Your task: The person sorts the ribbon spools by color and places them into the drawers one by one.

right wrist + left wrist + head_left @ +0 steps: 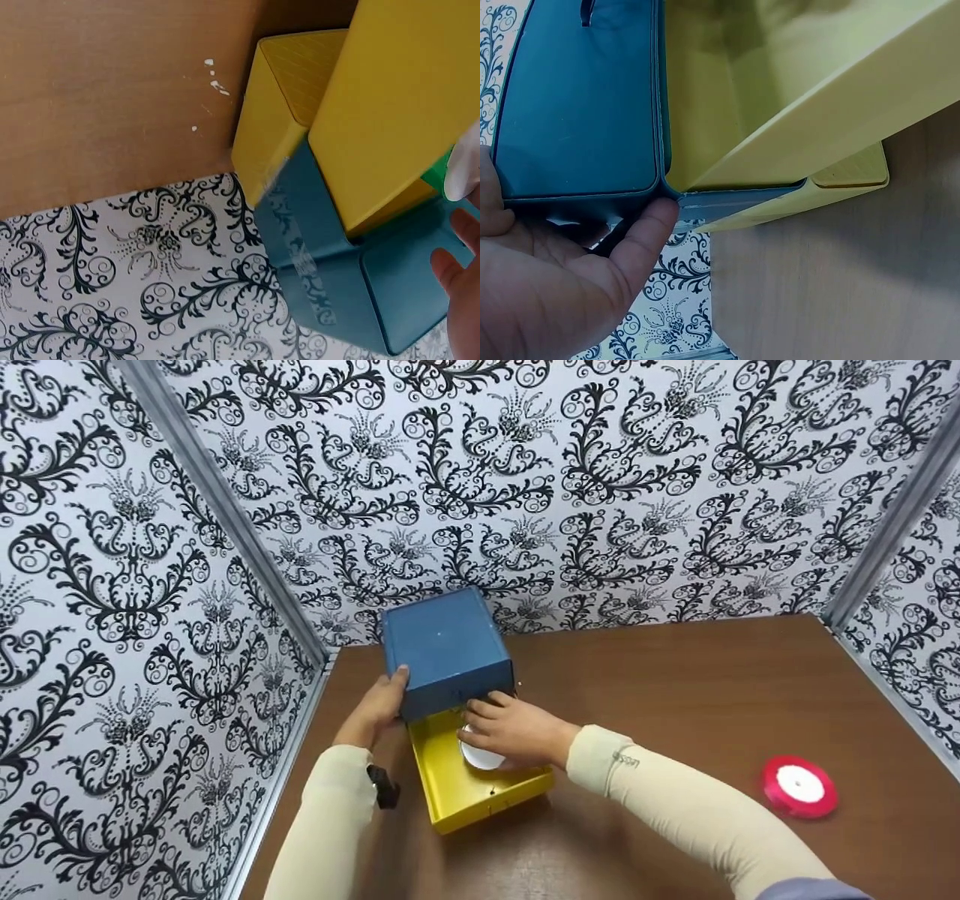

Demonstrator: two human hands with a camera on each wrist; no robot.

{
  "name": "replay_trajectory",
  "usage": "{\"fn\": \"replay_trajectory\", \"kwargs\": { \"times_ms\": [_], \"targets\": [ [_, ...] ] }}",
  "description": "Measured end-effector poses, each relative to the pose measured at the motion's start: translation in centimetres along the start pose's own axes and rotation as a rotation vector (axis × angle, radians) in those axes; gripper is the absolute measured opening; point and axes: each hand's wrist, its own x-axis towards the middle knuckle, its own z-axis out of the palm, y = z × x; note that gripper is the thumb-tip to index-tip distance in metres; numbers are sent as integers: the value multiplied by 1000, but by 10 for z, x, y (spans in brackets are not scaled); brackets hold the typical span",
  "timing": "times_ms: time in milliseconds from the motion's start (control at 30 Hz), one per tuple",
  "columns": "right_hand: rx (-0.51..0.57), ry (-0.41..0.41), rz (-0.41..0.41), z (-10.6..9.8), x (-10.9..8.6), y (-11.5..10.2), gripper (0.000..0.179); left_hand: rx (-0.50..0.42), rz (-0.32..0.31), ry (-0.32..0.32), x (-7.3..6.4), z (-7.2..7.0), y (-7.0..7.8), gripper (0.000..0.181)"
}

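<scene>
A blue drawer box (446,641) stands near the back wall, its yellow drawer (444,780) pulled out toward me. My left hand (381,701) grips the box's left side, thumb near the front top edge; in the left wrist view the left hand (577,277) spans the box's corner. Inside the drawer, my right hand (517,729) holds a round ribbon roll with a white face (480,751). A green edge on the ribbon roll (466,166) shows in the right wrist view, where the right hand (466,277) is partly cut off.
A red ribbon roll (799,786) with a white centre lies on the brown table (675,682) at the right. Patterned panels (487,495) enclose the back and sides. Small white flecks (216,84) lie on the table beside the box.
</scene>
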Motion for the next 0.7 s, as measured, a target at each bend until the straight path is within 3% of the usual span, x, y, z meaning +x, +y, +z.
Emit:
{"fn": "replay_trajectory", "kwargs": {
  "times_ms": [200,700],
  "targets": [
    [8,18,-2,11,3,-4,69,26,-5,4,1,0,0,77],
    [63,-30,37,16,7,-9,68,-44,-13,11,0,2,0,77]
  ]
}}
